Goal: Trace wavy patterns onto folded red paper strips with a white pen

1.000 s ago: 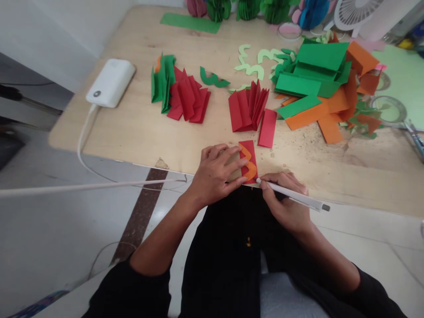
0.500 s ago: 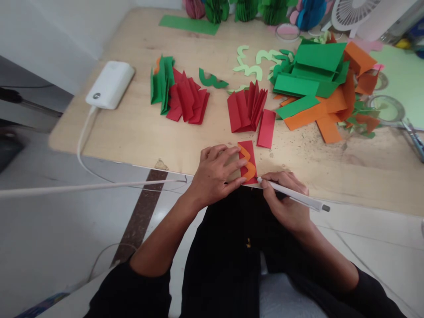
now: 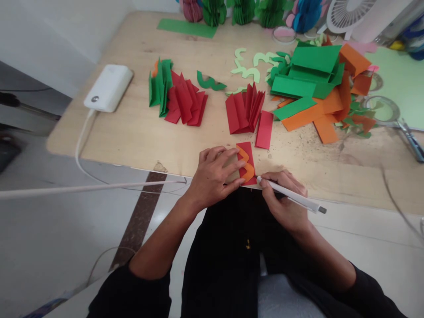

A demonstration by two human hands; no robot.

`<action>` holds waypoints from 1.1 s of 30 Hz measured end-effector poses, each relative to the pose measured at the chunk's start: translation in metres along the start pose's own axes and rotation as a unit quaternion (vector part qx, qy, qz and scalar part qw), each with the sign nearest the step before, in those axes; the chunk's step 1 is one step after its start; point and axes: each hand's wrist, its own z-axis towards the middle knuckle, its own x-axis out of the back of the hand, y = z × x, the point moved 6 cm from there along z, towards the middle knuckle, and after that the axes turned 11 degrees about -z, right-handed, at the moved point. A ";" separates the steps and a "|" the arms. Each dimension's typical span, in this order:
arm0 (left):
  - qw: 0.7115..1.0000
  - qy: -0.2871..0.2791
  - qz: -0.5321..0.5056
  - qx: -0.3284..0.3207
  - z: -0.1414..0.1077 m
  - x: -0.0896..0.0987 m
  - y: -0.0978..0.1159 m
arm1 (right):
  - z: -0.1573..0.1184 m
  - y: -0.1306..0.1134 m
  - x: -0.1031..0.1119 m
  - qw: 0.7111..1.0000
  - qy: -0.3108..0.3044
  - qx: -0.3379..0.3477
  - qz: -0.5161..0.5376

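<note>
My left hand [image 3: 217, 173] lies with fingers spread at the table's front edge, pressing an orange wavy paper cutout [image 3: 248, 172] flat on a red paper piece [image 3: 249, 152]. Part of both papers is hidden under the fingers. In my right hand [image 3: 286, 198] is a white pen [image 3: 293, 195], its tip at the right edge of the orange cutout near the red paper's lower corner. Just beyond lie a folded red strip [image 3: 264, 129] and a fan-folded red paper stack [image 3: 245, 112].
More folded red paper [image 3: 187, 101] and green paper [image 3: 160, 86] stand at left. A heap of green and orange paper [image 3: 313, 70] lies right, near tape rolls [image 3: 382, 109] and scissors [image 3: 410, 139]. A white power bank [image 3: 108, 88] with a cable sits far left; a fan [image 3: 351, 13] stands behind.
The view has shifted slightly. Both hands, the orange cutout and the pen keep nearly the same places relative to one another.
</note>
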 end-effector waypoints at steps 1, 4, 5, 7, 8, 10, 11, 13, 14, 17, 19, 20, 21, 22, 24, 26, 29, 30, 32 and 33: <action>1.000 -0.004 -0.002 0.004 0.000 0.000 0.000 | 0.000 0.000 0.000 1.000 0.002 0.000 -0.001; 1.000 -0.013 -0.008 0.010 0.000 0.000 0.000 | 0.000 0.000 0.000 1.000 0.005 0.001 0.000; 1.000 -0.014 -0.008 0.011 0.000 0.000 0.000 | 0.000 0.000 0.000 1.000 0.006 0.001 0.000; 1.000 -0.013 -0.008 0.009 0.000 0.001 0.001 | 0.000 0.000 -0.001 1.000 0.008 0.002 -0.002; 1.000 -0.013 -0.008 0.008 0.000 0.001 0.001 | -0.001 0.000 -0.001 1.000 0.008 0.002 -0.003; 1.000 -0.012 -0.008 0.006 0.000 0.002 0.001 | -0.001 0.001 -0.001 1.000 0.009 0.003 -0.002; 1.000 -0.012 -0.009 0.006 0.000 0.002 0.001 | -0.001 0.001 -0.002 1.000 0.009 0.003 -0.002; 1.000 -0.014 -0.012 0.008 0.000 0.001 0.001 | -0.001 0.001 -0.002 1.000 0.007 0.004 -0.001; 1.000 -0.015 -0.014 0.009 0.000 0.001 0.001 | -0.001 0.001 -0.002 1.000 0.007 0.004 -0.001; 1.000 -0.015 -0.021 0.009 0.000 0.002 0.001 | -0.001 0.001 -0.002 1.000 0.007 0.004 -0.001; 1.000 -0.016 -0.024 0.012 0.000 0.002 0.001 | -0.002 0.001 -0.002 1.000 0.006 0.005 -0.003; 0.999 -0.020 -0.025 0.016 0.000 0.001 0.001 | -0.002 0.001 -0.003 1.000 0.006 0.004 -0.004; 0.999 -0.024 -0.026 0.021 0.000 0.001 0.000 | -0.002 0.001 -0.003 1.000 0.007 0.004 -0.005; 0.999 -0.027 -0.028 0.025 0.000 0.001 0.000 | -0.002 0.001 -0.003 1.000 0.008 0.003 -0.005; 0.999 -0.026 -0.033 0.028 0.000 0.001 -0.001 | -0.002 0.001 -0.004 1.000 0.008 -0.001 -0.004; 0.999 -0.020 -0.038 0.027 0.000 0.001 0.000 | -0.003 0.002 -0.004 1.000 0.008 -0.004 -0.002; 0.998 -0.029 -0.038 0.033 0.000 0.001 -0.001 | -0.002 0.002 -0.005 1.000 0.011 -0.004 0.004; 0.998 -0.036 -0.037 0.036 0.000 0.000 -0.001 | -0.002 0.001 -0.005 1.000 0.013 -0.002 0.005; 0.998 -0.046 -0.034 0.040 0.001 -0.001 -0.001 | -0.002 0.001 -0.005 1.000 0.016 0.000 0.005; 0.997 -0.048 -0.033 0.040 0.001 -0.001 -0.001 | -0.002 0.001 -0.005 1.000 0.017 0.000 0.003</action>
